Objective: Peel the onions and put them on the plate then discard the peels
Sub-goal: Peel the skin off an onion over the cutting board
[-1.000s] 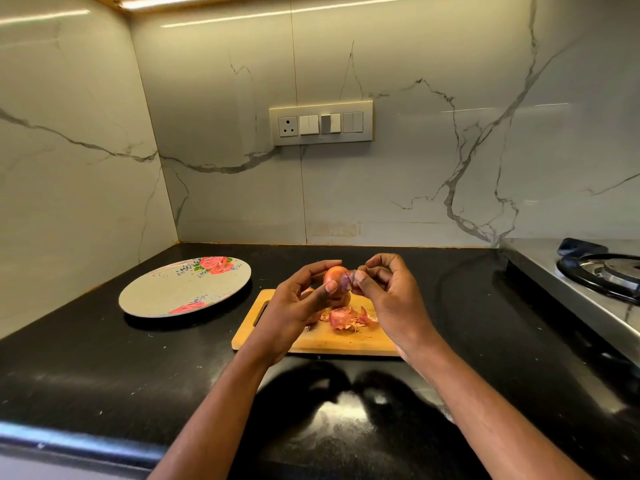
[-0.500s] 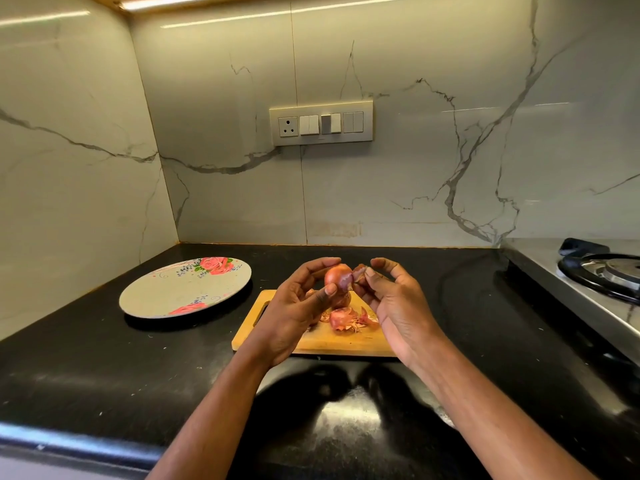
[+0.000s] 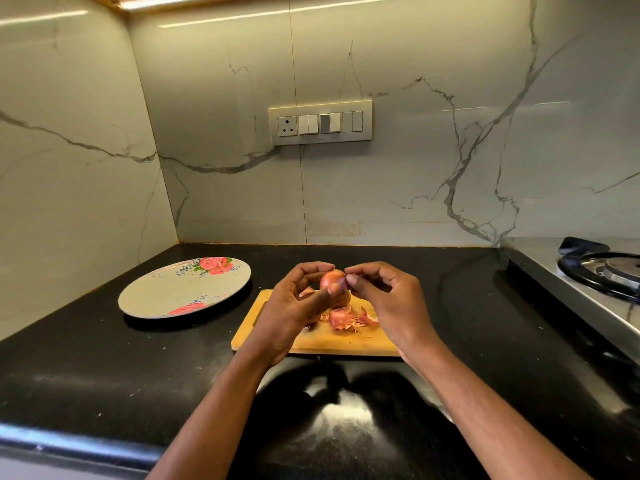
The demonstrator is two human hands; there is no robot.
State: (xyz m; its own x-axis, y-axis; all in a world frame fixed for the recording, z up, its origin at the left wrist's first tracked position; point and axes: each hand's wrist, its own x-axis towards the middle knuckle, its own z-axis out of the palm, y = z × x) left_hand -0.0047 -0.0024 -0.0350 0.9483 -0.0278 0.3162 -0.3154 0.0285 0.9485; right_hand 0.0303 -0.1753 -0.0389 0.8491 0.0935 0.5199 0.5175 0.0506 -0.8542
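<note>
One onion [image 3: 331, 279] held above the cutting board [image 3: 313, 344], left hand [image 3: 298, 308] cupping it, right hand [image 3: 384, 299] pinching skin at its top. Looks light, firm, slick; skin papery, tears easily, so grab loose edges. Peels [image 3: 346, 318] on board; plate [image 3: 183, 289] left of board.

Wooden cutting board [image 3: 346, 342] on black counter [image 3: 104, 368]; stove [image 3: 602, 271] right; switch panel [image 3: 320, 123].

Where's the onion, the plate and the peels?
onion [image 3: 331, 279]: head view, its top, orange skin.
plate [image 3: 166, 295]: head view, its plain middle.
peels [image 3: 341, 318]: head view, biggest curled piece.
</note>
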